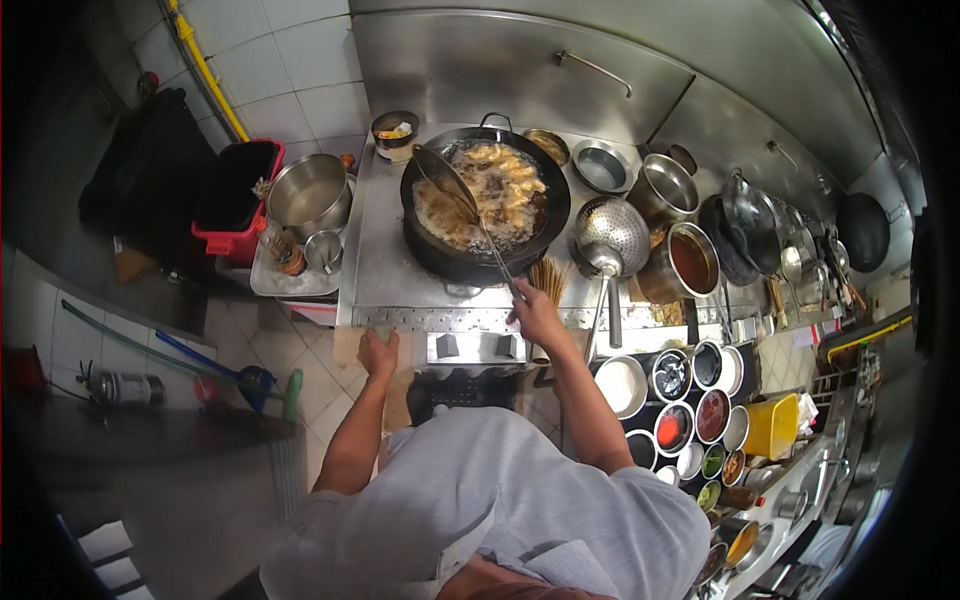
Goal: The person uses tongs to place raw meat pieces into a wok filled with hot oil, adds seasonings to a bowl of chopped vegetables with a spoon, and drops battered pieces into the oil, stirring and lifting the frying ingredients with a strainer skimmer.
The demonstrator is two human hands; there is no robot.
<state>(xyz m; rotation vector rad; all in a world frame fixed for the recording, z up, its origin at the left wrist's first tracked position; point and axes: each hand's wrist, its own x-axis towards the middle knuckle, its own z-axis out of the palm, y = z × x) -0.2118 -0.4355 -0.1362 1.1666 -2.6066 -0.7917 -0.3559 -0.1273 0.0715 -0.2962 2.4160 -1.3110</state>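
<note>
My right hand [536, 318] is closed round the handle of a long-handled strainer [447, 183], whose wide round head rests tilted at the left side of a black wok [412, 215]. Bubbling oil [470, 228] fills the wok, with golden pieces of frying food [510, 178] floating mostly at the right and back. At the stove's front edge, my left hand [378, 354] is closed, its fingers curled round something small and greenish that I cannot make out. A bamboo wok brush [546, 283] stands just beside my right hand.
Right of the wok are a perforated ladle [611, 236], a pot of reddish-brown liquid [692, 262] and a steel pot [668, 186]. Several seasoning containers [622, 387] crowd the lower right. To the left stand a steel pot [308, 195] and a red bin [237, 240].
</note>
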